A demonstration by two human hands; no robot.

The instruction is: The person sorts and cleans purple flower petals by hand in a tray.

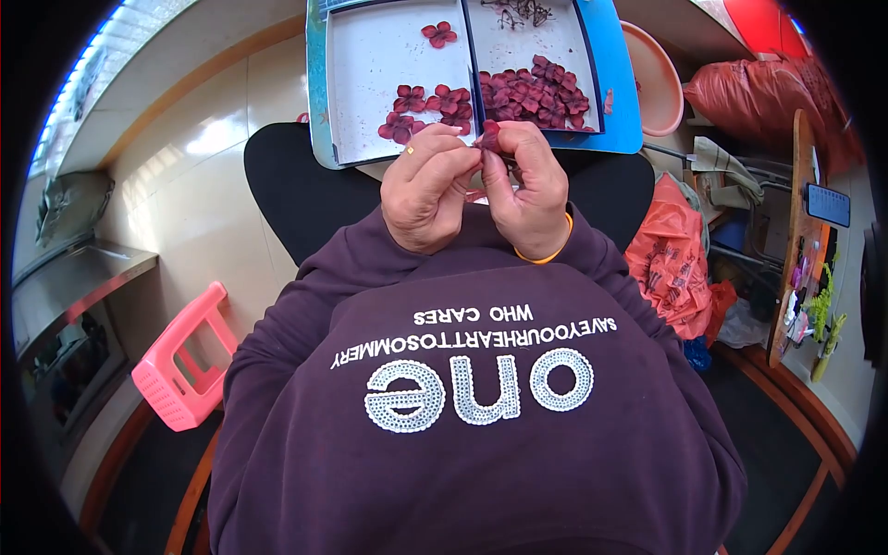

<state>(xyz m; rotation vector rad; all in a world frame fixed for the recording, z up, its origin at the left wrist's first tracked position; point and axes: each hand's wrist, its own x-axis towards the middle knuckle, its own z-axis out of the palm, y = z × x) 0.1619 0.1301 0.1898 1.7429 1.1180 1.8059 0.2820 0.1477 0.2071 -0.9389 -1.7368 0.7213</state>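
Observation:
In front of my chest both hands meet at a dark red artificial flower (pixel 490 137). My right hand (pixel 529 190), with a yellow band at its wrist, pinches the flower between thumb and forefinger. My left hand (pixel 425 194), wearing a ring, is closed with its fingertips against the flower's base; what exactly they grip is hidden. Just beyond lies a shallow white tray (pixel 370 79) with two compartments. Several loose red flowers (pixel 448 98) are in the left one. A heap of red flowers (pixel 532 94) fills the near part of the right one, with dark thin stem pieces (pixel 523 11) at its far end.
The tray rests on a blue board (pixel 615 83) over my lap. A pink basin (pixel 652 79) stands beyond its right edge. A pink plastic stool (pixel 190 361) is at left. Red plastic bags (pixel 673 259) and a wooden board with a phone (pixel 827 204) are at right.

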